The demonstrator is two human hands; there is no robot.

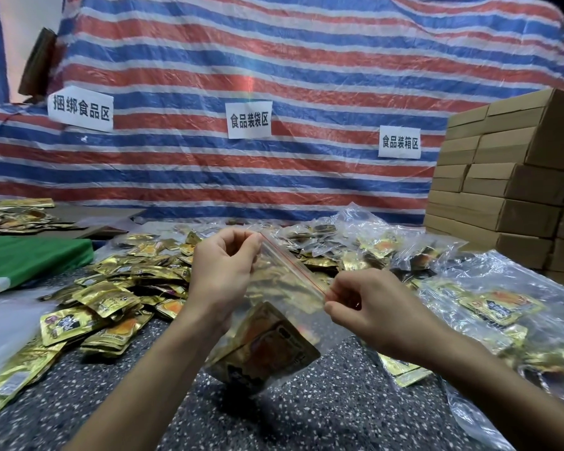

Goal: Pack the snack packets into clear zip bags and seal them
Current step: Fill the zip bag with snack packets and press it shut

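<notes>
A clear zip bag with a red seal strip hangs in the air between my hands, above the speckled table. Gold snack packets sit inside its lower part. My left hand pinches the strip's upper left end. At the strip's lower right end my right hand pinches it too. A heap of loose gold snack packets lies on the table to the left and behind the bag.
Filled clear bags of packets cover the table's right side. Brown cardboard boxes are stacked at the far right. A green cloth lies at the left. A striped tarp with paper labels hangs behind the speckled table.
</notes>
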